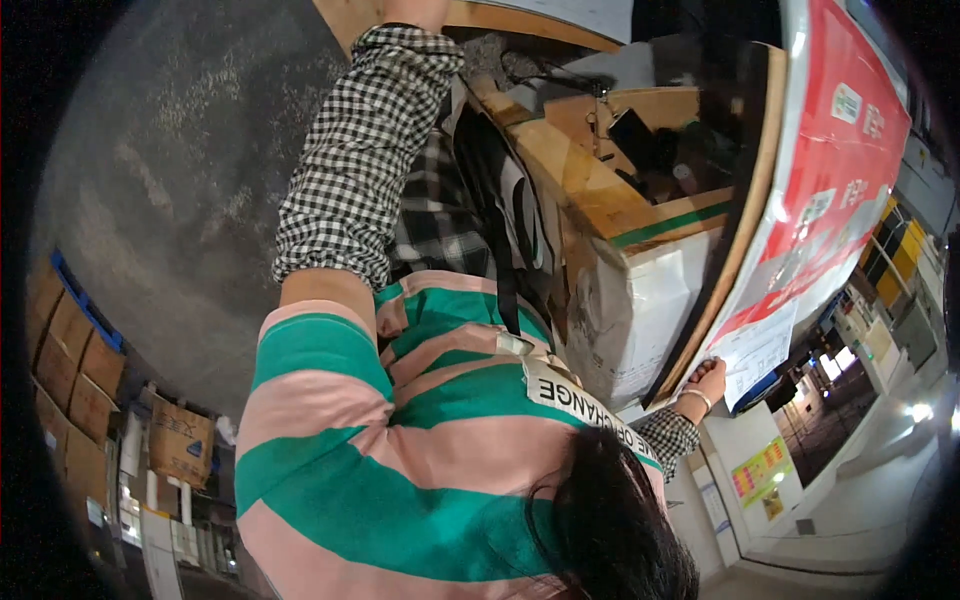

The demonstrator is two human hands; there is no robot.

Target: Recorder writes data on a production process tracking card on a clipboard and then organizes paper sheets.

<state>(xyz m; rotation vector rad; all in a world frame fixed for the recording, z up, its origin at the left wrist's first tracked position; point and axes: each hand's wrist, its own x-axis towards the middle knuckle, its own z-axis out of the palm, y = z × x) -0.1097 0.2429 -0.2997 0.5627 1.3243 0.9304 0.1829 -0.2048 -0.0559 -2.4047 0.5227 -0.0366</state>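
My left arm, in a black-and-white checkered sleeve, reaches up to the top edge of the view. Only the wrist and the start of my left hand [415, 12] show, beside a wooden edge [345, 22], and the fingers are cut off. My right hand [708, 380] is at the right, its fingers curled closed at the edge of a printed white sheet [757, 350]. Whatever those fingers hold is too small to make out. The sheet lies along a red-and-white printed sheet or package [830, 170] on the wood-edged tabletop [768, 150].
A white carton [650, 320] with green-edged wood above it stands beside my body. An open wooden compartment [560, 185] holds dark small items. Dark floor [170, 180] spreads at the left, with stacked brown cartons [75, 375] and another carton [180, 443] farther off.
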